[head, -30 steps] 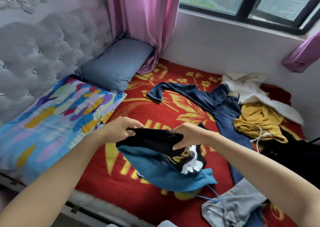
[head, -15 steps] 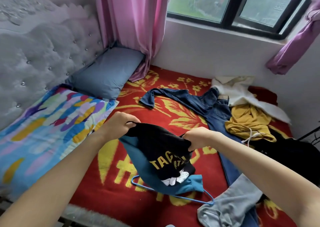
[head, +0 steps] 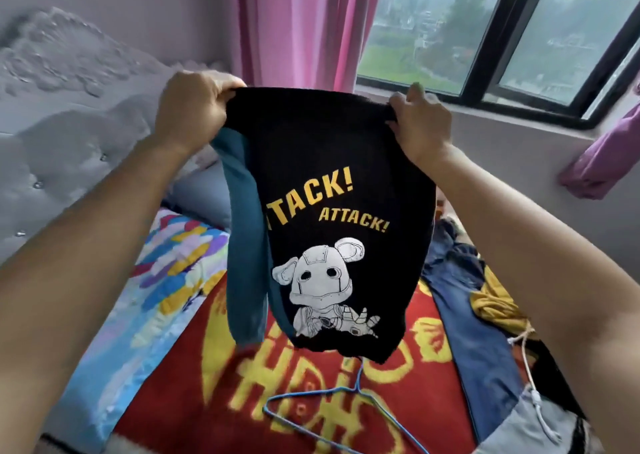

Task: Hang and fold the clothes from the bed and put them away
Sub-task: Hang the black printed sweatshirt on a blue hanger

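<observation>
I hold the black shirt [head: 329, 228] up above the blue hanger [head: 346, 401], my left hand [head: 194, 107] and right hand [head: 420, 124] each with its grip clenched on a top corner, so it hangs flat, probably for sorting out its shoulders.

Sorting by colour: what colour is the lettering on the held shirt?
Yellow, printed on the black shirt; head view.

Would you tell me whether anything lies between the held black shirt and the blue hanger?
Nothing visible does: the black shirt, gripped by left hand and right hand, hangs just above the uncovered blue hanger.
</observation>
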